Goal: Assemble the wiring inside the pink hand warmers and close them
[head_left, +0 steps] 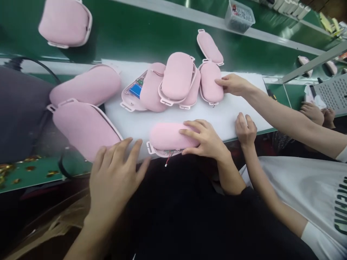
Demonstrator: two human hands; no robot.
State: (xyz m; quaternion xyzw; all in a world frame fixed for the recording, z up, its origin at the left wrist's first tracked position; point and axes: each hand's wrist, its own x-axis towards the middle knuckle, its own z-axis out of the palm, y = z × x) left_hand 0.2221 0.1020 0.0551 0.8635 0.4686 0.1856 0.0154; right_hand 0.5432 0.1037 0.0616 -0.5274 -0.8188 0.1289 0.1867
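Observation:
My right hand grips the right end of a pink pad unit at the front edge of the white sheet. Its shell is parted along the near side, and a red wire with a white plug hangs out. With fingers spread, my left hand is beside the near end of a larger pink pad; whether it touches is unclear. Behind that lies another pink pad. An opened unit shows a blue block and green board, partly under other pink pads. One pink unit rests on top.
At right, a co-worker's hand touches a pink unit; the other hand rests at the sheet's edge. A clear tub of small parts stands at the back. A dark grey object fills the left.

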